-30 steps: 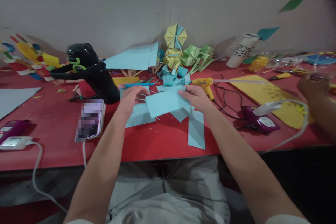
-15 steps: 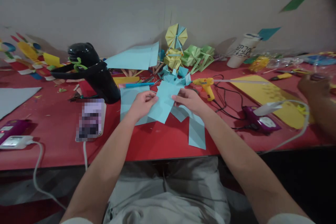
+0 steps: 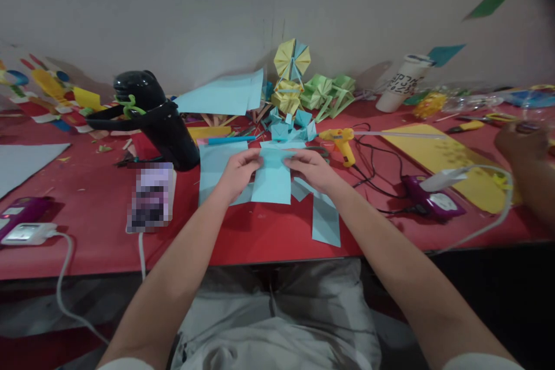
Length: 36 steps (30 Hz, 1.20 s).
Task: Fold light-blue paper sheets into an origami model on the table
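A light blue paper rectangle (image 3: 272,180) is held upright between both hands in the middle of the head view. My left hand (image 3: 243,172) pinches its upper left edge, and my right hand (image 3: 311,166) pinches its upper right edge. Under and behind my left hand lies a larger blue sheet (image 3: 212,165). A blue strip (image 3: 326,221) rests on the red table (image 3: 269,243) below my right hand. Behind the held paper stands a yellow and blue folded paper figure (image 3: 292,63), with small blue folded pieces (image 3: 281,127) at its foot.
A black tumbler (image 3: 173,136) and a phone (image 3: 151,196) stand at the left. To the right are a yellow glue gun (image 3: 340,141), cables, a purple power strip (image 3: 433,199), a yellow sheet (image 3: 416,144) and a white cup (image 3: 401,84). Another person's hand (image 3: 522,141) is at the far right.
The held blue paper has turned from a tilt to nearly straight, and its top edge is now lower. Both hands have shifted slightly to its upper corners.
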{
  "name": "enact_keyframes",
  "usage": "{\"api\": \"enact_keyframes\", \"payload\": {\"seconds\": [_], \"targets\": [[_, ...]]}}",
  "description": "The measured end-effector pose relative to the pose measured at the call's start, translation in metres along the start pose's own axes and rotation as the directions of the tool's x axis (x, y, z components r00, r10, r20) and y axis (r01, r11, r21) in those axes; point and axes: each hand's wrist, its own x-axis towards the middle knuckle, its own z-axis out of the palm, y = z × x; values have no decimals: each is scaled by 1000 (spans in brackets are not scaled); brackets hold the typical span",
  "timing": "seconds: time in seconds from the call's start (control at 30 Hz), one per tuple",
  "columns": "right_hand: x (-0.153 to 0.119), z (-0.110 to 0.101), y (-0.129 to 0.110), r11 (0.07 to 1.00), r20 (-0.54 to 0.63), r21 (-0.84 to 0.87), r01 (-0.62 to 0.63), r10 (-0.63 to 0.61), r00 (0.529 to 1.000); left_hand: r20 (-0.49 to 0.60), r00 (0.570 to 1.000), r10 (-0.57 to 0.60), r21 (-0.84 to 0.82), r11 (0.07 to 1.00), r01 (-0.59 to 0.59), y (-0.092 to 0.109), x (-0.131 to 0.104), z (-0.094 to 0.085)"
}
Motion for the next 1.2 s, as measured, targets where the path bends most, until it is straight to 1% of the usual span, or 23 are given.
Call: {"api": "enact_keyframes", "payload": {"seconds": [0.17,0.27,0.33,0.47,0.57,0.63,0.67,0.73,0.83,0.93,1.07,1.2], "targets": [[-2,0,-2,999,-22,-21,50,-51,998,-18,999,-35,-17,999,34,3,0,-1],[-4,2,-4,998,-36,-46,49,-51,998,21,996,-89,-98,991,91,7,-2,-1],[-5,3,-6,995,-34,-84,47,-50,998,25,995,-98,-121,988,100,10,-4,1],[-6,3,-11,984,-2,-167,64,-65,998,-29,997,-77,-45,996,76,10,-4,3],[-6,3,-13,991,18,-100,84,-83,996,-27,997,-73,-24,997,72,6,-4,3],[-5,3,-12,995,1,-60,78,-79,997,-13,998,-60,0,998,60,4,-3,2],[-5,4,-12,995,-11,-67,71,-72,997,0,999,-51,20,999,51,3,-3,2],[-4,5,-10,989,-26,-134,55,-59,998,32,999,-25,55,998,23,1,-3,1],[-2,6,-5,974,4,-217,60,-61,998,68,998,-1,68,998,-4,-1,-2,1],[0,5,-2,965,11,-246,89,-89,996,57,998,-29,65,998,25,-2,-1,-1],[1,2,-1,962,-34,-261,84,-96,995,53,996,-78,41,996,76,-1,0,-2],[1,0,0,962,-10,-265,72,-77,997,46,996,-80,60,995,77,-2,1,-4]]}}
